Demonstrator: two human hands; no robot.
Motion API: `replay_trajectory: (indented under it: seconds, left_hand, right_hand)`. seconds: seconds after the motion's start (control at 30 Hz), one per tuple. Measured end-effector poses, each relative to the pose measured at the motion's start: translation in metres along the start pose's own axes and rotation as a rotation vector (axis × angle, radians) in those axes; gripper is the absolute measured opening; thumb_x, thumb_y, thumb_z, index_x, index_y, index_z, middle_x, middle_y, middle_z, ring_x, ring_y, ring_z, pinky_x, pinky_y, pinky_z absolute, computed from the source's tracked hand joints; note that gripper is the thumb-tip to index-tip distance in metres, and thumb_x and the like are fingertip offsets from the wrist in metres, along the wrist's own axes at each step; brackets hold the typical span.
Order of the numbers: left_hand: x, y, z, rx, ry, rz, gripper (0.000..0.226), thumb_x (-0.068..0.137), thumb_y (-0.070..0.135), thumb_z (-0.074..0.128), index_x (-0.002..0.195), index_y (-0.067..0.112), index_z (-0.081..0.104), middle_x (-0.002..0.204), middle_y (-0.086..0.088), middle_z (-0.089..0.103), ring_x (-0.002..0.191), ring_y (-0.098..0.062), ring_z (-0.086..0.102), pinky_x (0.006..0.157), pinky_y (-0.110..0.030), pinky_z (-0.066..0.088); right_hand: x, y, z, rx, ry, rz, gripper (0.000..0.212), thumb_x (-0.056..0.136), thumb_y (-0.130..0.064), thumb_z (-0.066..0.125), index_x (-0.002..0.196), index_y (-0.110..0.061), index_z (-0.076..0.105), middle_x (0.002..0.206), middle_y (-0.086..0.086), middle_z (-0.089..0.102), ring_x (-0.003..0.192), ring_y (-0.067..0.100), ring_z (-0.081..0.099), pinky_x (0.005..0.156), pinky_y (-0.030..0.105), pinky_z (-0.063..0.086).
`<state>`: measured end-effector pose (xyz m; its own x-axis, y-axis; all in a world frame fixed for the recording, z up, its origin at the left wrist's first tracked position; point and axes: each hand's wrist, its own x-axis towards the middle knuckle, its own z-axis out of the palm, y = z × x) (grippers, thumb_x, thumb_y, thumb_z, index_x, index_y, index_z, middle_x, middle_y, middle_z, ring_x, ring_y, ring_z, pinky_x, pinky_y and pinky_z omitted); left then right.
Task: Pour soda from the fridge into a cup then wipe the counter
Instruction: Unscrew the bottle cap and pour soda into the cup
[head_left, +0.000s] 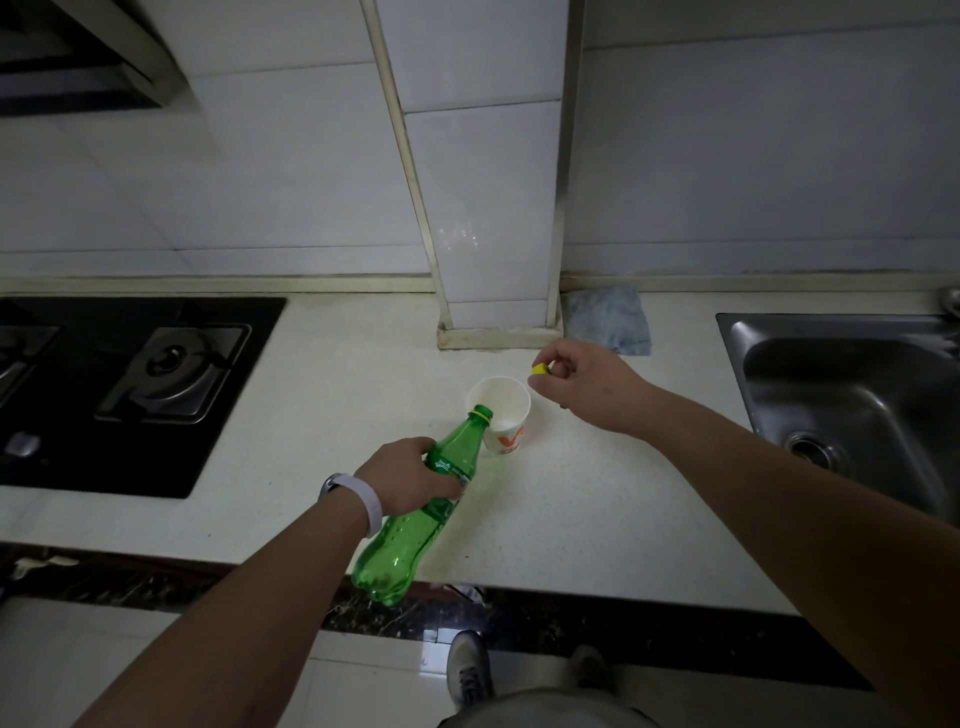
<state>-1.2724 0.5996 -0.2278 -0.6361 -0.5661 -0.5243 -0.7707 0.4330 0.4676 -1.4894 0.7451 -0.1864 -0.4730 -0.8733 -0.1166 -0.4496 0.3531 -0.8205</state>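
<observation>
My left hand (410, 475) grips a green soda bottle (415, 514) around its label. The bottle is uncapped and tilted, its mouth leaning over the near rim of a white paper cup (501, 415) with an orange mark. The cup stands upright on the pale counter (571, 509), in front of the tiled pillar. My right hand (582, 384) hovers just right of and behind the cup, pinching the yellow bottle cap (540, 369) between thumb and fingers. I cannot tell whether liquid is flowing.
A blue-grey cloth (608, 318) lies against the back wall, right of the pillar (493, 291). A steel sink (852, 400) takes up the right side. A black gas hob (130, 384) fills the left. The counter's front edge runs below the bottle's base.
</observation>
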Motion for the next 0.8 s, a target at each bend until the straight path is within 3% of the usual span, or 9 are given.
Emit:
replay_trajectory:
  seconds: [0.23,0.67,0.8]
  left_hand:
    - [-0.0008,0.0012,-0.0008,0.014,-0.008,-0.008,0.062,0.072,0.040,0.078,0.128,0.021,0.058,0.105,0.000,0.065,0.086,-0.015,0.064,0.075,-0.029,0.057]
    - [-0.0010,0.0045,-0.0032,0.001,-0.016,-0.025,0.054,0.071,0.041,0.079,0.118,0.024,0.061,0.096,0.004,0.065,0.079,-0.010,0.064,0.067,-0.026,0.056]
    - [0.0007,0.0060,-0.0046,0.000,-0.017,-0.022,0.055,0.070,0.042,0.079,0.119,0.024,0.061,0.100,0.001,0.066,0.082,-0.012,0.065,0.072,-0.030,0.058]
  right_hand:
    - [0.0028,0.0006,0.0019,0.015,0.005,-0.005,0.009,0.088,-0.037,0.065,0.091,-0.030,0.060,0.073,0.000,0.056,0.065,0.012,0.051,0.062,0.033,0.048]
    - [0.0041,0.0042,0.0002,-0.002,0.013,-0.003,0.010,0.089,-0.039,0.063,0.093,-0.031,0.058,0.076,0.002,0.058,0.064,0.012,0.051,0.061,0.032,0.049]
    - [0.0042,0.0043,-0.0004,-0.019,0.015,-0.003,0.011,0.089,-0.039,0.063,0.095,-0.031,0.058,0.077,0.000,0.057,0.064,0.010,0.050,0.060,0.029,0.047]
